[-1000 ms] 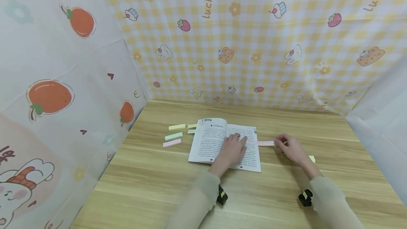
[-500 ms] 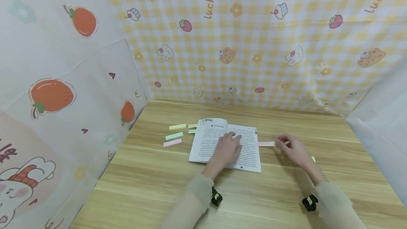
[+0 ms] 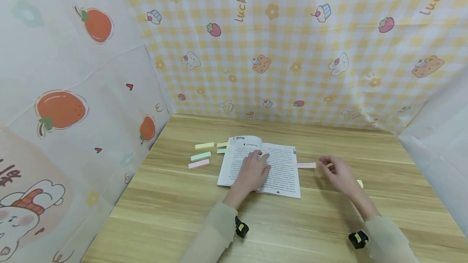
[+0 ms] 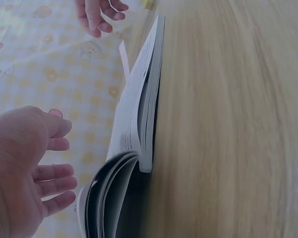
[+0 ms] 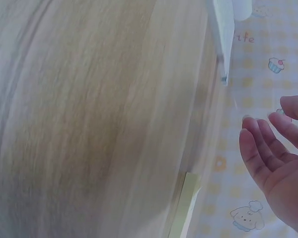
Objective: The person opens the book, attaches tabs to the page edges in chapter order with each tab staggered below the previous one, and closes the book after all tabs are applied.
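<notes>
An open book with printed pages lies on the table. My left hand is over the middle of it, near the fold, with its fingers spread. In the left wrist view, my left hand shows loosely bent fingers holding nothing, and the book is seen edge-on. A pink sticky tab sticks out past the book's right edge. Just right of its end is my right hand, fingers relaxed. The right wrist view shows no object between the fingers of my right hand.
Left of the book lie a yellow sticky-note pad, a green pad and a pink pad. A yellow tab and a green tab protrude from its left side. A yellow pad lies by my right wrist.
My left hand has slid left from the right page toward the fold. My right hand has let go of the pink tab's end and moved slightly right.
</notes>
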Motion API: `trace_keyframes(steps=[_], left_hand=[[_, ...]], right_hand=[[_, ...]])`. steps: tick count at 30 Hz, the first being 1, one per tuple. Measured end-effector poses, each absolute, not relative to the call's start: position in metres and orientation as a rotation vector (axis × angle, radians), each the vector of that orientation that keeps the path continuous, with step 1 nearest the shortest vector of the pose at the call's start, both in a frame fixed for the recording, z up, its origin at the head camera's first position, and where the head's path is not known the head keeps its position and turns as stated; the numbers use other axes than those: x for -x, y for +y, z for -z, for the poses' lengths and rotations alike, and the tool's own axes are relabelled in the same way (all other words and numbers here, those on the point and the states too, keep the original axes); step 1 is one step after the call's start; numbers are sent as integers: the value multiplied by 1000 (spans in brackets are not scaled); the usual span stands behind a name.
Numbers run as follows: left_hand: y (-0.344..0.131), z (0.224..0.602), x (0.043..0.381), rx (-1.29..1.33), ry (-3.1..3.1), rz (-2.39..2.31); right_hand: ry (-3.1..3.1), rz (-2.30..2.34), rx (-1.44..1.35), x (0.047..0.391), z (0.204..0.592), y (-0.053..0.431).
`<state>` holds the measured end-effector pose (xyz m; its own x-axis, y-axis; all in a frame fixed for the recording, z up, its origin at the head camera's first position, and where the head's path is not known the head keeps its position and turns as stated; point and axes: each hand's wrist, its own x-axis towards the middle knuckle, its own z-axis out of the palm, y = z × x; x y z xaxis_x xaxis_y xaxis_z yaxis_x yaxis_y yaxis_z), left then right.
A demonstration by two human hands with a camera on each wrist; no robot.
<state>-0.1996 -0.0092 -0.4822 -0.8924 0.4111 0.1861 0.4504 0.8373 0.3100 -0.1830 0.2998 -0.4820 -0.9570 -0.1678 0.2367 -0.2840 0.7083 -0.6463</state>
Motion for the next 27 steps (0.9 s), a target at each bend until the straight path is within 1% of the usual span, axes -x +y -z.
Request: trace_keyframes(steps=[9,19,27], left_hand=[[-23,479,197,654,-2898,569],[-39,484,195,626,-2836,640],[-52,486,187,619,-2824,671]], right_hand=[[-2702,-1040,-433,177,482,291],[-2618,-937,-649,173,492,273],[-2638,-915,-770,167,503,258]])
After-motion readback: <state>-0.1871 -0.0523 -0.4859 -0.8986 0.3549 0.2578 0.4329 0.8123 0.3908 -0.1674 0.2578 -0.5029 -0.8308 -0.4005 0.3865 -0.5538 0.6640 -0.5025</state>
